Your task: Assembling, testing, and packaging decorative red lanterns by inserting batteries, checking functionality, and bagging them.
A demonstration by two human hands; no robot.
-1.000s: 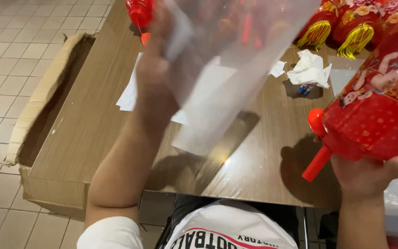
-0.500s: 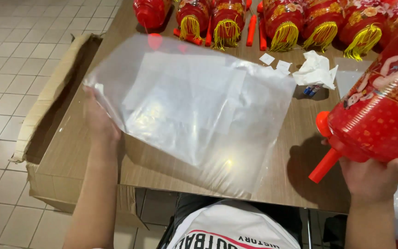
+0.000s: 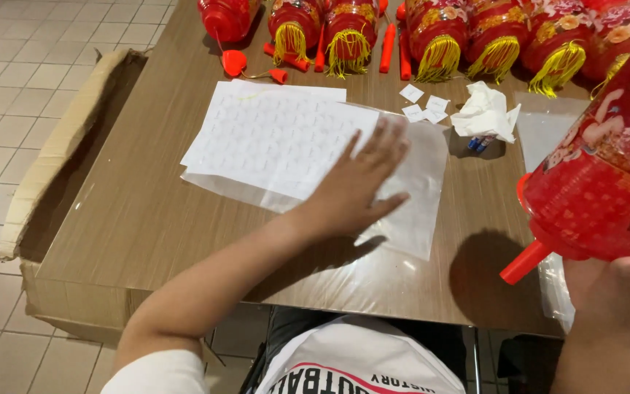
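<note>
Nearest, at about four o'clock, the right hand (image 3: pixel 607 299) is closed under the base of a large red patterned lantern (image 3: pixel 607 182), held up off the table with its red plastic stem (image 3: pixel 525 263) pointing down and left. The lantern looks light and hollow, probably thin plastic that would dent if squeezed; the base or the stem seems the safest place to hold it.

At centre, the left hand (image 3: pixel 355 186) lies flat with fingers spread, grasping nothing, pressing a clear plastic bag (image 3: pixel 410 197) that covers white sheets of paper (image 3: pixel 271 135). The bag is limp and slippery, and would likely slide on the smooth wooden table (image 3: pixel 133 219); pinching an edge or corner would serve best.

Open tabletop lies from seven to nine o'clock, ending at the table's left edge, where an open cardboard box (image 3: pixel 60 160) sits.

Toward one o'clock sit crumpled tissue (image 3: pixel 486 113) and small white slips (image 3: pixel 424 106). Farthest, at twelve, a row of red lanterns with yellow tassels (image 3: pixel 439 36) crowds the far edge.
</note>
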